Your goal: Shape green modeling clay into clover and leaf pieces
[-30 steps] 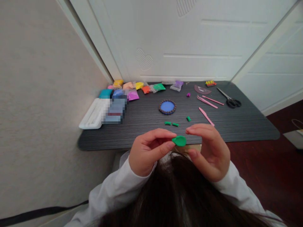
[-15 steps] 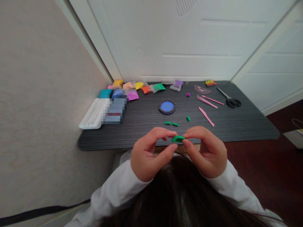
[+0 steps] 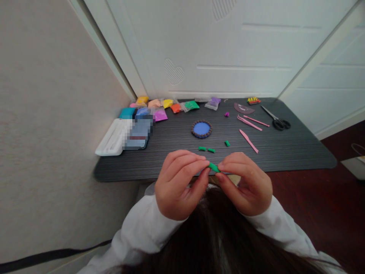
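Observation:
Between my hands, just over the table's near edge, is a short roll of green modelling clay [image 3: 213,167]. My left hand [image 3: 181,184] pinches its left end between thumb and fingertips. The right end is gripped by the thumb and index finger of my right hand [image 3: 247,183]. Beyond my fingers, two thin green clay strips [image 3: 202,148] lie end to end on the table. A shorter green clay piece [image 3: 227,143] rests to their right. Farther back sits a blue clay disc [image 3: 201,129] ringed with small brown clay balls.
On the dark table [image 3: 171,163], a pink clay knife [image 3: 248,141], pink tweezers [image 3: 249,122] and black-handled scissors [image 3: 278,121] lie at right. Several bagged clays [image 3: 191,105] line the back. A white case [image 3: 114,137] stands at left, beside a blurred-out item.
My left fingers have closed onto the left end of the green clay, which was free of them before. The clay has gone from curved to straighter, slanting down to the right.

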Tool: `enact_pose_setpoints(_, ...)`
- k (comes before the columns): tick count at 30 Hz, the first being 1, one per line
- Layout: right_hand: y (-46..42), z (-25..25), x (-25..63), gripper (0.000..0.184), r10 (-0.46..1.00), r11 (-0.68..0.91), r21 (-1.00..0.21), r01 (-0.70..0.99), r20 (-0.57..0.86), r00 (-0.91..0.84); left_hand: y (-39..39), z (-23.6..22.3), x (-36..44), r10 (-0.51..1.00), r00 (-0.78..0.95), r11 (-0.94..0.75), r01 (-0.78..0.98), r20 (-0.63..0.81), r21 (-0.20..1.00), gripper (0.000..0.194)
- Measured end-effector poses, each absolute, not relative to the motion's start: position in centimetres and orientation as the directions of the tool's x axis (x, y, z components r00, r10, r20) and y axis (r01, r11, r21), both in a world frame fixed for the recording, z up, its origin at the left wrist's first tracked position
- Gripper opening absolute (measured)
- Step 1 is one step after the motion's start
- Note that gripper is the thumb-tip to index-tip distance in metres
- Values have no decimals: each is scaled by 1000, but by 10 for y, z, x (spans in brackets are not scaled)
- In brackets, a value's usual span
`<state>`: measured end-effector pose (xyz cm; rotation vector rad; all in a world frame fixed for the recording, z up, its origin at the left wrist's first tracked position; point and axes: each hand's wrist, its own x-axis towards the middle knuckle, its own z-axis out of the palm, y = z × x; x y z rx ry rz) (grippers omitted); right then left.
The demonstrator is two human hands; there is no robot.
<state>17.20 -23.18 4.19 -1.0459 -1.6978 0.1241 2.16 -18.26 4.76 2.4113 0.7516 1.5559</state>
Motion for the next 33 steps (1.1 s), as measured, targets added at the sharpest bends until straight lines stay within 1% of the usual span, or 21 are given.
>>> enact_pose_setpoints(8,-231,41,172,35,646,645,-513,567,762,-45,-184,47,21,465,293,-866,348,836,360,33)
enact_pose_setpoints(18,-232,43,172,32,619,671,-481,564,782,-69,-184,48,18,438,315,-875,364,842,319,33)
enact_pose_setpoints(26,-233,41,172,37,607,695,-481,533,791,-79,-184,45,18,434,279,-875,355,857,328,39)
enact_pose_setpoints(33,-233,41,173,36,600,708,-477,521,795,-87,-184,45,16,427,313,-883,345,849,317,37)
